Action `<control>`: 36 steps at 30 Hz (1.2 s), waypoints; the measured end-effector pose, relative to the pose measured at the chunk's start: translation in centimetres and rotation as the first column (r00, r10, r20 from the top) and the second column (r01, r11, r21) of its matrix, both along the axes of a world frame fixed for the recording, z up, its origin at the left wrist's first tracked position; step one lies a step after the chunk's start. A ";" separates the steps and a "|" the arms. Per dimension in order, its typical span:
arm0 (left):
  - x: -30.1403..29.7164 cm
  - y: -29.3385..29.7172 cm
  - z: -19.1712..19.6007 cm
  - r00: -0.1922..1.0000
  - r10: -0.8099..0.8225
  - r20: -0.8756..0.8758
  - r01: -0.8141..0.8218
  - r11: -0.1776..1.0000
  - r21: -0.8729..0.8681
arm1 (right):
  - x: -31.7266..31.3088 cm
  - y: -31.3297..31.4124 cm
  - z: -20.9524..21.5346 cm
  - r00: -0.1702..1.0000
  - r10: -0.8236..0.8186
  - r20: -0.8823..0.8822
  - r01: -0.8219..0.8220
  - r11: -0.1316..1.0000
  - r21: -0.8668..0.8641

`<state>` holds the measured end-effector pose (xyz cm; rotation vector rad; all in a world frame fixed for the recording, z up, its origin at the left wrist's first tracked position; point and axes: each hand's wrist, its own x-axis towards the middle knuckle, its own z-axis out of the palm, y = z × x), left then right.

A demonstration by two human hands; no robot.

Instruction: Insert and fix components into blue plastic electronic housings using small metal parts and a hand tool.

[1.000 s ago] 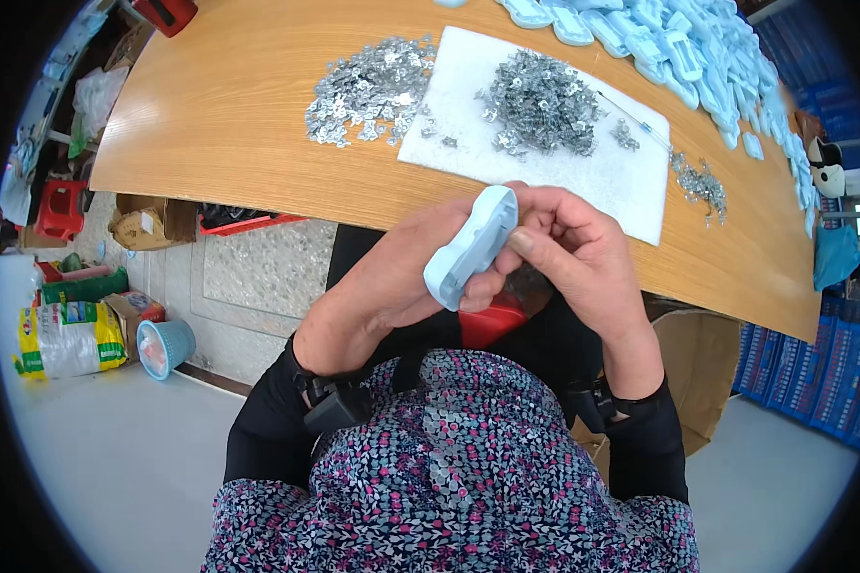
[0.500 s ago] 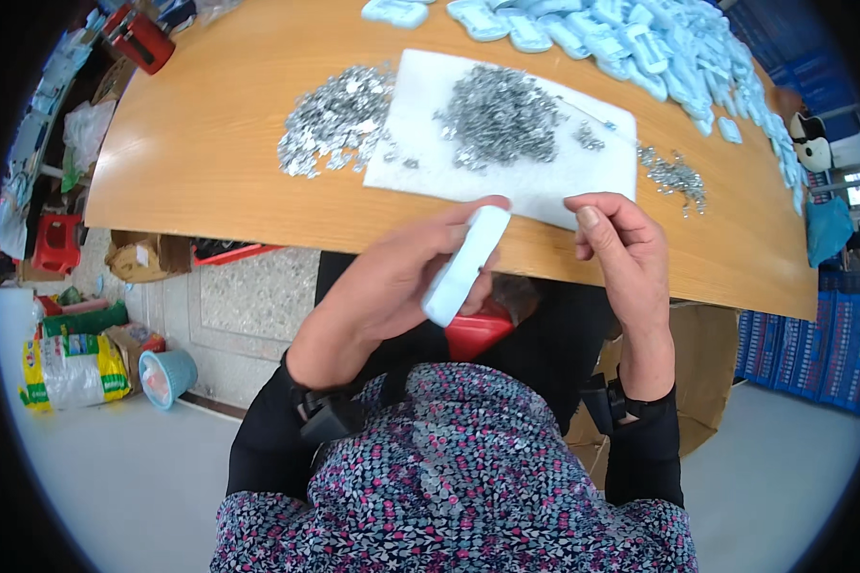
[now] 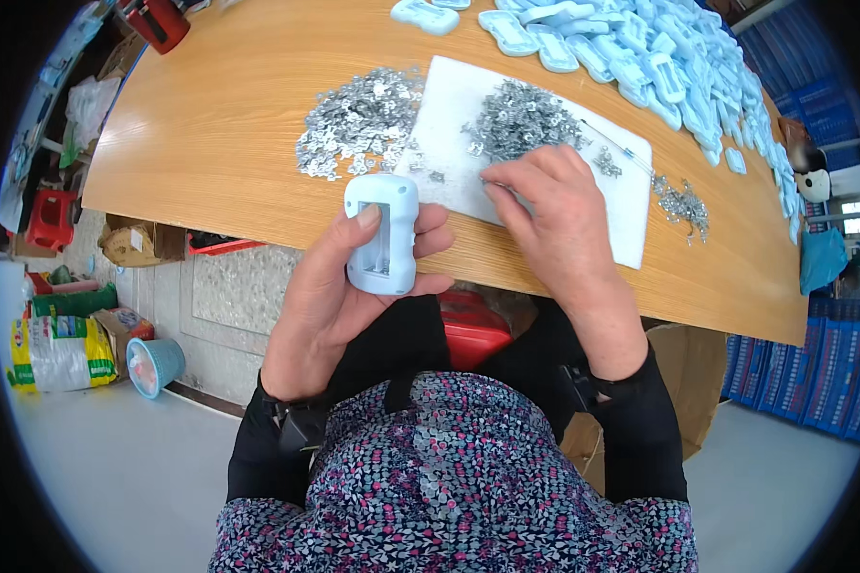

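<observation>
My left hand [image 3: 308,310] grips a light blue plastic casing [image 3: 402,234], its open side turned up. A long recess with a bit of metal at its lower end shows in the casing, and my thumb lies over the recess's upper left edge. Over the white foam sheet [image 3: 443,100], my right hand [image 3: 569,224] has thumb and forefinger brought together at the near side of a heap of small metal pieces [image 3: 526,115]. Whatever those fingertips hold is too small to make out. Left of the sheet spreads another heap of flat metal pieces [image 3: 354,124].
Many similar blue casings [image 3: 640,62] are piled along the table's far right. A thin rod-like tool [image 3: 613,145] lies on the sheet's right part, near a small metal heap [image 3: 685,208]. A red container [image 3: 158,24] stands far left. Below the table edge is something red [image 3: 473,329].
My left hand has turned the casing from edge-on to open side up and moved it left. My right hand has moved forward and left over the foam sheet, to the metal heap.
</observation>
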<state>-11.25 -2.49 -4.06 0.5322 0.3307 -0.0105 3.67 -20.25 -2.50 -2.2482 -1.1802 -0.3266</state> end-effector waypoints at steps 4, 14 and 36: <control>-1.1 1.5 -1.6 0.998 0.033 0.047 -0.034 0.999 0.021 | -0.3 3.4 -0.5 0.995 0.033 0.098 -0.027 0.997 -0.066; -1.1 2.3 -0.6 0.998 0.049 0.025 -0.050 0.998 0.043 | -0.3 4.6 -0.4 0.989 0.053 0.137 -0.003 0.941 -0.338; -0.7 1.4 -1.3 0.998 0.056 0.030 -0.058 0.995 0.081 | 0.3 5.2 0.4 0.996 0.083 0.028 -0.070 0.947 -0.312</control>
